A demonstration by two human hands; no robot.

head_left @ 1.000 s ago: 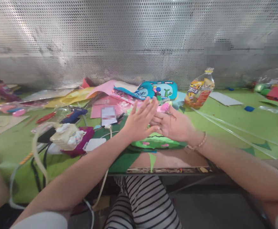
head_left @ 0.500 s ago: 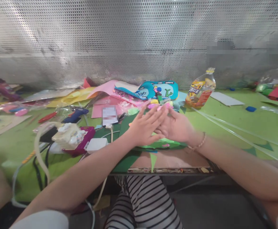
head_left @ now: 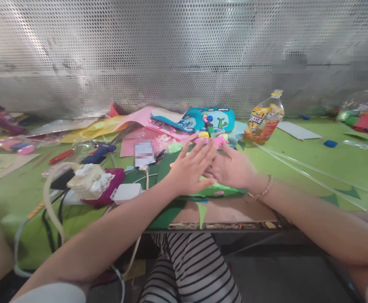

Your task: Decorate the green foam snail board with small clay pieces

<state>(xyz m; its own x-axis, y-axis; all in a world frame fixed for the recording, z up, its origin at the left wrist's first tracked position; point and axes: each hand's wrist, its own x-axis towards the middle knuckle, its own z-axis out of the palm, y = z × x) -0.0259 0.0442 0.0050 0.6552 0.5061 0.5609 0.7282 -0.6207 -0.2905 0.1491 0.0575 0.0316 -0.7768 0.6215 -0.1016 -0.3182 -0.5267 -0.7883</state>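
Observation:
My left hand (head_left: 191,168) lies palm down with its fingers stretched out, crossing over the fingers of my right hand (head_left: 236,168). The right palm is turned up and its fingers reach under the left ones. Whether anything sits between the palms is hidden. Both hands are above a green sheet piece (head_left: 220,191) with a small pink bit on it, near the table's front edge. Just beyond the fingertips are pink lumps (head_left: 221,140), a yellow lump (head_left: 203,134) and a pale green lump (head_left: 175,147), which look like soft clay.
A blue decorated piece (head_left: 229,122) lies behind the lumps. To the right stands a labelled plastic bottle (head_left: 262,120). On the left are a blue glue gun (head_left: 100,152), a white adapter (head_left: 127,192) and cables (head_left: 49,202). A perforated metal panel (head_left: 158,50) rises behind the table.
My left hand has slid slightly over the right one, and both stay in nearly the same place. The whole view has shifted a little.

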